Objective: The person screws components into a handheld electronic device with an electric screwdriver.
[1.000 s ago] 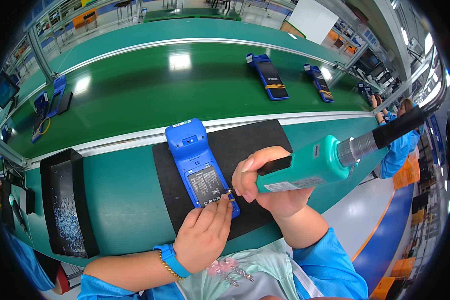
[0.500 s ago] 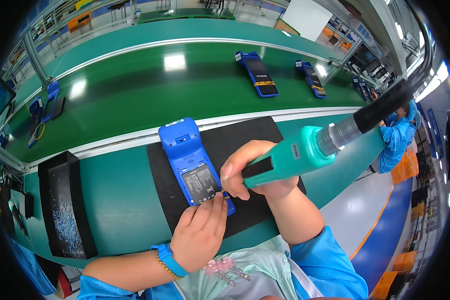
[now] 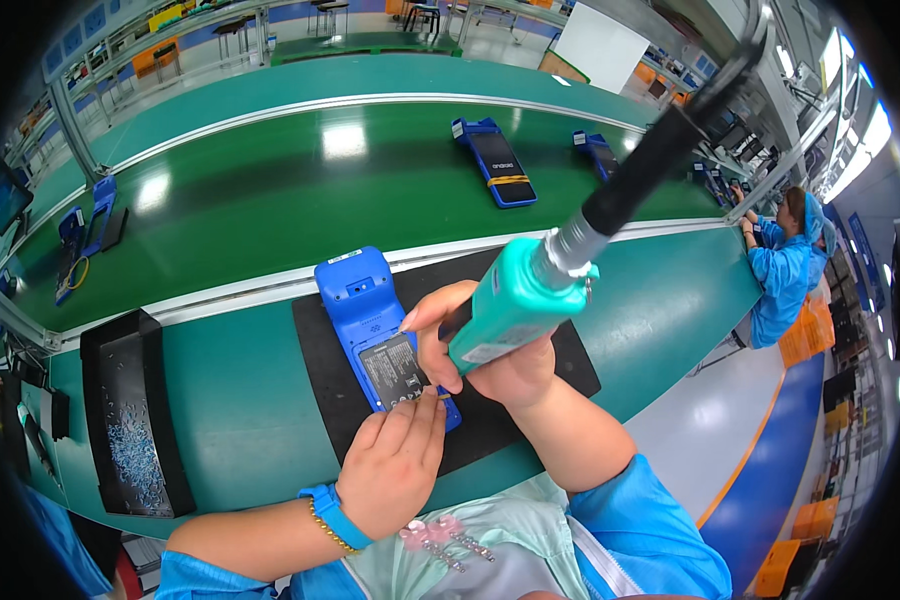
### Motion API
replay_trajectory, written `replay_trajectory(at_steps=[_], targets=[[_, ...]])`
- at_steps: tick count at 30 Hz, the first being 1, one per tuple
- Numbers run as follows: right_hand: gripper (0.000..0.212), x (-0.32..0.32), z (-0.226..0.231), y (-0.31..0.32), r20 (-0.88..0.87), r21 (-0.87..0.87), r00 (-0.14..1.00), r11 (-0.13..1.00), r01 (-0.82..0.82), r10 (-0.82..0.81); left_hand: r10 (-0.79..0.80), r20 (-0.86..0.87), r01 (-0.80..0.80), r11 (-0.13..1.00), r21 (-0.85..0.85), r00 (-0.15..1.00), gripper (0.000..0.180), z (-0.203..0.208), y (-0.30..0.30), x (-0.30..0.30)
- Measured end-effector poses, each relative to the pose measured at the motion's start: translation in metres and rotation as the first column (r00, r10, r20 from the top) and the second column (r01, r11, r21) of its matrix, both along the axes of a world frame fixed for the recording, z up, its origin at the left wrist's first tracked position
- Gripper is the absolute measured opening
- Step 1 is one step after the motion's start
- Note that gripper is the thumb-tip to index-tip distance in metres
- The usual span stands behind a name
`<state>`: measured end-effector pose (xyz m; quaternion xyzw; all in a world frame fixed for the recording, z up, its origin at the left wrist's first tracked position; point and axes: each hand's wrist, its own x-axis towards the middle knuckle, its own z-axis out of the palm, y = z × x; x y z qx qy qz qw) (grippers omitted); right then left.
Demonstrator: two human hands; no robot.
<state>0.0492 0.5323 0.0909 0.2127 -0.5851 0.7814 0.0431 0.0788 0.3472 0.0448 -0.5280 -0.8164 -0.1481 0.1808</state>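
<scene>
A blue handheld terminal [image 3: 353, 285] lies face down on a black mat [image 3: 320, 370], its dark labelled battery [image 3: 395, 372] showing. My left hand [image 3: 395, 465] rests on the terminal's near end, fingers stretched out and close together by a bit of yellow rubber band [image 3: 444, 394]. Gripped in my right hand [image 3: 510, 372] is a teal electric screwdriver [image 3: 520, 300], tilted up to the right above the terminal. Its tip is hidden behind the right hand, so I cannot tell whether it touches the terminal.
On the left stands a black tray [image 3: 160, 400] with small blue and silver pieces. Across the green belt [image 3: 270, 190] lie banded terminals [image 3: 498, 165] and, far left, opened blue housings [image 3: 100, 210]. Co-workers in blue [image 3: 785, 265] sit at right.
My right hand has moved left and the screwdriver now stands steeper, nearer the terminal's middle. My left hand has stayed almost in place. Terminals across the belt appear slightly further left.
</scene>
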Motion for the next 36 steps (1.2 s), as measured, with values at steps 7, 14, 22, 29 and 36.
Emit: replay_trajectory(at_steps=[7,14,22,29,36], targets=[[0.106,-0.001,-0.009,0.003,-0.065,-0.054,0.996,0.997,-0.057,0.053,-0.004,-0.003,0.004,1.000,-0.011,1.000,0.042,-0.001,-0.003,-0.001],[0.090,0.004,-0.009,0.000,-0.080,-0.090,0.992,0.991,-0.100,0.093,-0.010,-0.014,0.010,1.000,0.018,1.000,0.043,-0.004,-0.004,0.000],[0.100,0.001,-0.010,0.003,-0.161,-0.099,0.978,0.983,-0.152,0.135,-0.010,-0.021,0.011,1.000,0.020,1.000,0.043,-0.005,-0.004,-0.001],[0.101,0.001,-0.002,0.004,-0.210,-0.105,0.973,0.988,-0.117,0.093,-0.007,-0.038,0.007,1.000,0.017,0.999,0.043,-0.002,-0.006,-0.002],[0.101,0.007,0.014,0.018,-0.270,-0.129,0.963,0.991,-0.043,0.007,-0.040,0.014,0.039,0.999,0.035,0.999,0.041,-0.001,-0.005,-0.003]])
